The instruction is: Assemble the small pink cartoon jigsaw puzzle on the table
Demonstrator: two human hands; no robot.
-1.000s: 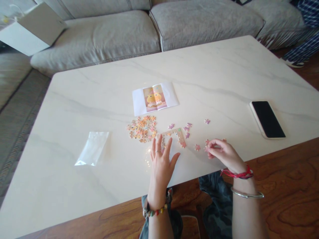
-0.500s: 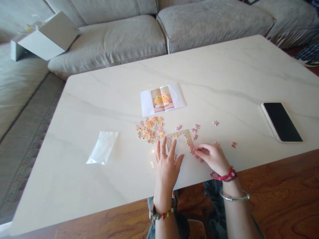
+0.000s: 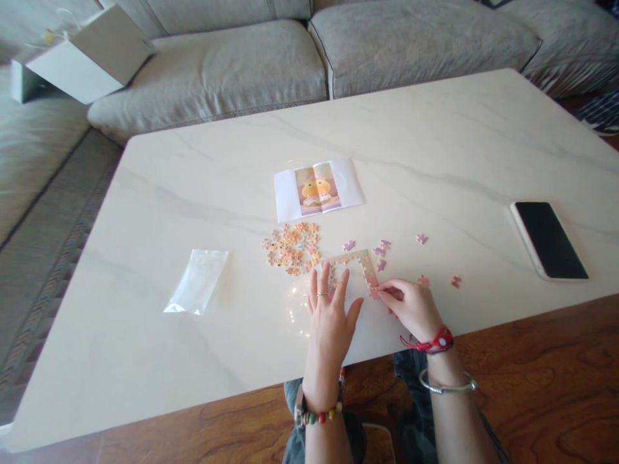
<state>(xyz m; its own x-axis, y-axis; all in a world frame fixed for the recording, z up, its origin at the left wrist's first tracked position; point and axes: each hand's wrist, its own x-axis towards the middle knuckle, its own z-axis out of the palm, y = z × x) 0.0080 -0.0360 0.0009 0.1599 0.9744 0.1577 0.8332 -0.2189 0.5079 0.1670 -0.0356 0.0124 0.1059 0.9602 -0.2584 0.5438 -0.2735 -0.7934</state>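
Observation:
A partly joined jigsaw puzzle border point(image 3: 366, 264) lies on the table, showing a top edge and two sides. My left hand point(image 3: 330, 319) rests with fingers spread over its left side, covering part of it. At the lower end of the right side, my right hand point(image 3: 411, 306) is closed in a pinch on a pink puzzle piece point(image 3: 374, 294), largely hidden by the fingertips. A heap of loose puzzle pieces point(image 3: 293, 248), mostly orange and pink, is left of the border. Several purple puzzle pieces point(image 3: 382, 251) lie just right of it.
Behind the puzzle is a creased paper with a printed picture point(image 3: 316, 188). A clear plastic bag point(image 3: 197, 282) lies to the left, a phone point(image 3: 550, 240) to the right. Stray pieces point(image 3: 456, 281) sit beyond my right hand. A grey sofa point(image 3: 217, 71) borders the table's point(image 3: 145, 361) far side.
The view has shifted slightly. My left hand has moved a little to the right along the border, fingers still spread. My right hand stays pinched at the lower right end.

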